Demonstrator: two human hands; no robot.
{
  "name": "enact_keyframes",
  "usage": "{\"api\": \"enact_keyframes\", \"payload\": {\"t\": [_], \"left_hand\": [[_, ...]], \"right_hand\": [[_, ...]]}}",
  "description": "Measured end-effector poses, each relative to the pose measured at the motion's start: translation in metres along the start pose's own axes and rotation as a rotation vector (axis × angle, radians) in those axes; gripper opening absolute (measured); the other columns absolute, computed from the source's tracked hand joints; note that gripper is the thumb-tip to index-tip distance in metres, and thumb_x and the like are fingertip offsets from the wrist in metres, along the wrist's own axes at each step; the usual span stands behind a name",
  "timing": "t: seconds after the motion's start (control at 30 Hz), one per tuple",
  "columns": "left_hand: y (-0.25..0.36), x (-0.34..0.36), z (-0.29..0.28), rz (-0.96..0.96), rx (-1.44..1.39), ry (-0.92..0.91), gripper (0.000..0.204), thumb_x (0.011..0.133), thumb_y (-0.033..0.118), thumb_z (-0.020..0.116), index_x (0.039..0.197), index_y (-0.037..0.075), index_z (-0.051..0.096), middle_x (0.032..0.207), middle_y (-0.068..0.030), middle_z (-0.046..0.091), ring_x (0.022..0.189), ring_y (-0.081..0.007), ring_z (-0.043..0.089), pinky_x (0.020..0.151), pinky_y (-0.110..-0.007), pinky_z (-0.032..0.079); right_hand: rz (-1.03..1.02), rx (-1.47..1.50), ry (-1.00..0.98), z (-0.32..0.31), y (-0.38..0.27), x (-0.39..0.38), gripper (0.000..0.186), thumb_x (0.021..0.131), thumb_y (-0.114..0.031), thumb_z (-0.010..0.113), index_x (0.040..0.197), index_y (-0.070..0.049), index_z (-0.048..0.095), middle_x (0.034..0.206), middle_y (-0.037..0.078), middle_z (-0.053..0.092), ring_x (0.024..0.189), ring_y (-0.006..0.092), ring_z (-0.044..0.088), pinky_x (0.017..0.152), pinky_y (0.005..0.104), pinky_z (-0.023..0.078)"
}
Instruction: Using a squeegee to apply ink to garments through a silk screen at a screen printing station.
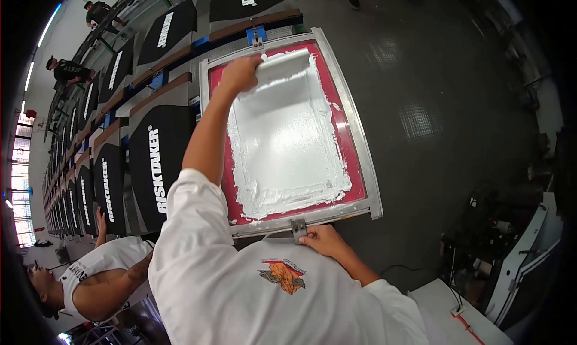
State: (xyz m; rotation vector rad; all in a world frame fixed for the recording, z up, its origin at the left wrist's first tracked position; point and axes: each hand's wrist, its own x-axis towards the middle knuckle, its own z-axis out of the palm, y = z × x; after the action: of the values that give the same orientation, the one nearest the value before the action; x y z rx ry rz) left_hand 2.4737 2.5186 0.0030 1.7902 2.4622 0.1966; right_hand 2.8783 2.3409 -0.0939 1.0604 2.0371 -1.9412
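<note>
A silk-screen frame with a silver metal rim [354, 129] lies in front of me. Its red mesh [227, 189] borders a broad coat of thick white ink [279, 147], with ridges piled along the sides and near end. At the far end, my left hand [240, 75] is closed around the left end of a wide squeegee [285, 66], whose blade meets the ink. My right hand [324, 240] grips a small metal clamp [299, 230] on the frame's near edge, close to my shirt. Its fingertips are partly hidden behind the clamp.
Black cut panels with white lettering [159, 159] lie in long rows on pallets to the left. A co-worker in a sleeveless shirt [102, 273] stands at lower left; two other people [69, 72] are farther back. A white table [457, 312] stands at lower right.
</note>
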Motion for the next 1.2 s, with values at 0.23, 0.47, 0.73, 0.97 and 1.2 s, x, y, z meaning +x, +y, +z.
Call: {"api": "enact_keyframes", "payload": {"t": [0.23, 0.47, 0.73, 0.97, 1.2], "left_hand": [[-0.024, -0.003, 0.083, 0.146, 0.072, 0.34, 0.032, 0.076, 0.002, 0.055, 0.105, 0.014, 0.061, 0.095, -0.01, 0.065, 0.083, -0.0309, 0.064, 0.069, -0.042, 0.052], [0.007, -0.041, 0.035, 0.019, -0.021, 0.021, 0.047, 0.071, 0.0, 0.057, 0.112, 0.02, 0.063, 0.094, -0.0086, 0.066, 0.089, -0.0307, 0.063, 0.073, -0.042, 0.052], [-0.046, 0.076, 0.021, 0.04, 0.033, 0.027, 0.046, 0.07, 0.001, 0.06, 0.112, 0.019, 0.066, 0.101, -0.013, 0.067, 0.093, -0.0312, 0.064, 0.082, -0.04, 0.051], [-0.019, 0.049, 0.023, 0.117, 0.067, -0.093, 0.047, 0.069, -0.002, 0.058, 0.111, 0.019, 0.066, 0.101, -0.0125, 0.067, 0.092, -0.0306, 0.064, 0.083, -0.039, 0.05], [0.024, -0.071, 0.034, 0.199, 0.041, -0.096, 0.045, 0.069, -0.001, 0.054, 0.108, 0.021, 0.067, 0.095, -0.0093, 0.067, 0.088, -0.0287, 0.064, 0.076, -0.041, 0.051]], "right_hand": [[0.033, 0.085, -0.012, -0.001, -0.002, 0.0, 0.024, 0.078, -0.023, 0.071, 0.087, -0.002, 0.067, 0.066, 0.01, 0.064, 0.056, 0.0145, 0.058, 0.057, 0.0289, 0.046], [0.0, 0.125, -0.014, -0.004, 0.007, 0.003, 0.023, 0.078, -0.022, 0.071, 0.086, -0.001, 0.066, 0.067, 0.011, 0.064, 0.057, 0.0149, 0.061, 0.057, 0.0285, 0.047], [0.007, 0.077, 0.014, -0.002, -0.005, -0.002, 0.024, 0.077, -0.022, 0.072, 0.084, 0.0, 0.065, 0.065, 0.012, 0.063, 0.054, 0.0168, 0.057, 0.055, 0.0303, 0.045], [0.001, 0.044, 0.05, 0.0, -0.002, -0.003, 0.025, 0.077, -0.024, 0.071, 0.084, 0.0, 0.064, 0.065, 0.012, 0.062, 0.055, 0.0182, 0.057, 0.055, 0.0312, 0.045], [-0.065, -0.029, 0.051, 0.0, 0.002, 0.001, 0.026, 0.075, -0.025, 0.071, 0.077, 0.0, 0.063, 0.065, 0.013, 0.06, 0.057, 0.0214, 0.057, 0.057, 0.0339, 0.045]]}}
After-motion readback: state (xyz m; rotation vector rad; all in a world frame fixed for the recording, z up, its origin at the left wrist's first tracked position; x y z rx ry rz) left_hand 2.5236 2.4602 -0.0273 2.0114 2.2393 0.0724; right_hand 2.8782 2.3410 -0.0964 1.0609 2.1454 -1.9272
